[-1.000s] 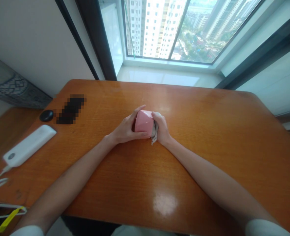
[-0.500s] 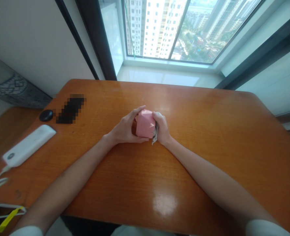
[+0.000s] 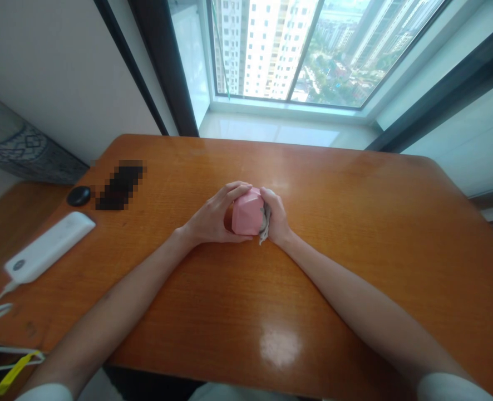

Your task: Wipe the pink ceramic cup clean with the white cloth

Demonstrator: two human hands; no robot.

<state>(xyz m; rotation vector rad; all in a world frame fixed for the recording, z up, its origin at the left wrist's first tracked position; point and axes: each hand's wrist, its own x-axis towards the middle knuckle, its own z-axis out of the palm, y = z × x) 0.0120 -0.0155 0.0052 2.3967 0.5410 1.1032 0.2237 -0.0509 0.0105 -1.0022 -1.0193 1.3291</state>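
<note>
A small pink faceted object (image 3: pixel 246 213), perhaps a pot or holder, is between my two hands over the middle of the wooden table. My left hand (image 3: pixel 215 217) is wrapped round its left side, fingers over the far edge and thumb along the near edge. A grey cloth (image 3: pixel 265 224) is bunched in my right hand (image 3: pixel 276 217) and pressed against the object's right side. My right thumb lies near the top edge; the other right fingers are hidden behind the cloth and the object.
On the left of the wooden table (image 3: pixel 338 267) lie a white power strip (image 3: pixel 50 248) with a cable, a black round item (image 3: pixel 78 196) and a pixelated dark patch (image 3: pixel 120 186). A yellow tag (image 3: pixel 15 374) hangs on white cords at the lower left. Beyond the table is a window (image 3: pixel 288 55).
The pink object has turned slightly in my hands. My left fingers have shifted a little over its top, and the cloth has moved slightly along its right side.
</note>
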